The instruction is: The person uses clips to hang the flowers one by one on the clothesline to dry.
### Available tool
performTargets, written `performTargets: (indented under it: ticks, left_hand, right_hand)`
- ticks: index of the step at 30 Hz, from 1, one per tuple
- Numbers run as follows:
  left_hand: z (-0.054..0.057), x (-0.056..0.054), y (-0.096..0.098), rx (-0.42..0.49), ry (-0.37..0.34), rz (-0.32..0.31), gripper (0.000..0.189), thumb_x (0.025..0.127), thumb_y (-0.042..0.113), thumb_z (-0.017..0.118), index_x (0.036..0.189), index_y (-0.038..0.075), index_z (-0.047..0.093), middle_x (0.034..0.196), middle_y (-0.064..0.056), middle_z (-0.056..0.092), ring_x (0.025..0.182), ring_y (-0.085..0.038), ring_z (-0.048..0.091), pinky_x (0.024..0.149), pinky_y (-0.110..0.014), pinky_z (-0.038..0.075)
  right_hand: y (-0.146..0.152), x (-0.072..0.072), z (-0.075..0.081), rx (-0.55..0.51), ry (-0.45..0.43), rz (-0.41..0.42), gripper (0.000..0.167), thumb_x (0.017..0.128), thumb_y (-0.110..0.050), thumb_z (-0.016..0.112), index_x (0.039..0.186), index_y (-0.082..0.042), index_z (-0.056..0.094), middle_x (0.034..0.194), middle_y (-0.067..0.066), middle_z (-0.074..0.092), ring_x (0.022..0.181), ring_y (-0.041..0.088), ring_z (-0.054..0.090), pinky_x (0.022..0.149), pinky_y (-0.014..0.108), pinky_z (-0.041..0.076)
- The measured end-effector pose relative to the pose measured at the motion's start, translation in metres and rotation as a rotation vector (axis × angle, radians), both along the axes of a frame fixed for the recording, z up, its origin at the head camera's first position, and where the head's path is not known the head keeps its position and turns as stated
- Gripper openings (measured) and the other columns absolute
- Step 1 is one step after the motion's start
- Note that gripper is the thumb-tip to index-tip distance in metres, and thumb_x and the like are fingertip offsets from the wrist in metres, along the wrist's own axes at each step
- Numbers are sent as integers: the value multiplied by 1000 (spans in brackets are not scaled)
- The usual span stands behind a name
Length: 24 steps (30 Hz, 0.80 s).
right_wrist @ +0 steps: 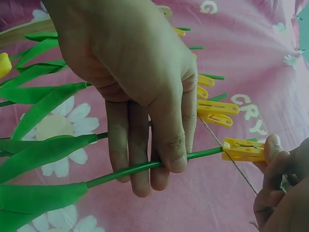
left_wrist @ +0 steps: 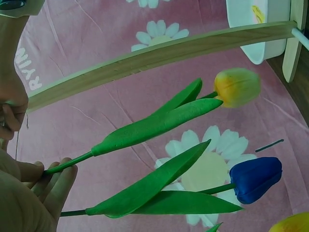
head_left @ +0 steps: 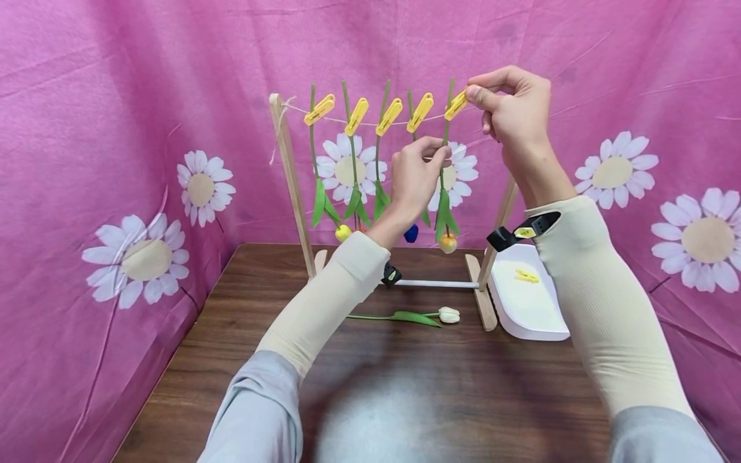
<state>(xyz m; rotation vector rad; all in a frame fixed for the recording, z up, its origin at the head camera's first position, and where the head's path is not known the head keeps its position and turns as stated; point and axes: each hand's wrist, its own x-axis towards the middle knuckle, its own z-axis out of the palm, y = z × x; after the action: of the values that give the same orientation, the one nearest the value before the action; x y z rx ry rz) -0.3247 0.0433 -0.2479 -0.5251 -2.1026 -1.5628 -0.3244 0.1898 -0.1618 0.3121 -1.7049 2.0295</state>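
My left hand (head_left: pixel 413 177) pinches the green stem of a pale yellow-orange artificial tulip (head_left: pixel 448 243), which hangs head down. At the upper end of that stem, my right hand (head_left: pixel 521 109) pinches a yellow clothespin (head_left: pixel 456 105) between thumb and finger. In the right wrist view this clothespin (right_wrist: pixel 236 149) sits across both the stem and the string. To the left along the string (head_left: pixel 428 119), several more tulips hang from yellow clothespins, among them a blue tulip (left_wrist: pixel 256 180) beside the held one and a yellow tulip (head_left: pixel 343 233) at the far left.
A wooden frame (head_left: pixel 291 173) holds the string up, with a white crossbar (head_left: pixel 437 283) low down. One white tulip (head_left: pixel 448 315) lies on the brown table (head_left: pixel 260 411) in front. Right of the frame, a white tray (head_left: pixel 527 312) holds yellow clothespins (head_left: pixel 527 276). Pink flowered cloth surrounds the table.
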Motion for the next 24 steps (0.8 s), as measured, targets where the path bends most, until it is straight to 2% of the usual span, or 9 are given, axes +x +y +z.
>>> performTargets:
  ticks: [7, 14, 19, 24]
  left_hand:
    - [1, -2, 0, -9, -26, 5, 19, 106, 14, 68, 116, 2, 78, 107, -10, 83, 90, -11, 81, 76, -15, 60]
    - [0, -3, 0, -47, -31, 20, 18, 105, 14, 69, 116, 3, 78, 108, -9, 83, 92, -12, 81, 75, -14, 58]
    - [-1, -3, 0, -72, -37, 26, 20, 106, 15, 68, 120, 3, 76, 111, -9, 83, 97, -14, 81, 76, -15, 58]
    - [-1, -3, -1, -93, -42, 24, 24, 105, 15, 68, 126, 4, 74, 115, -9, 82, 103, -15, 80, 80, -16, 60]
  right_hand:
    - [-1, 0, -3, 69, -76, 15, 9, 89, 0, 84, 91, -8, 83, 71, 0, 78, 30, 10, 44, 32, 19, 26]
    - [4, 2, -2, 139, -140, 85, 15, 93, -7, 83, 107, -8, 80, 84, -1, 80, 37, 12, 51, 34, 20, 30]
    - [5, 2, -5, 141, -124, 118, 25, 95, -6, 80, 119, -1, 74, 91, 0, 81, 40, 13, 59, 34, 21, 39]
    - [4, 3, -9, 141, -88, 114, 34, 95, -7, 80, 127, 0, 71, 97, 2, 80, 43, 15, 65, 36, 23, 47]
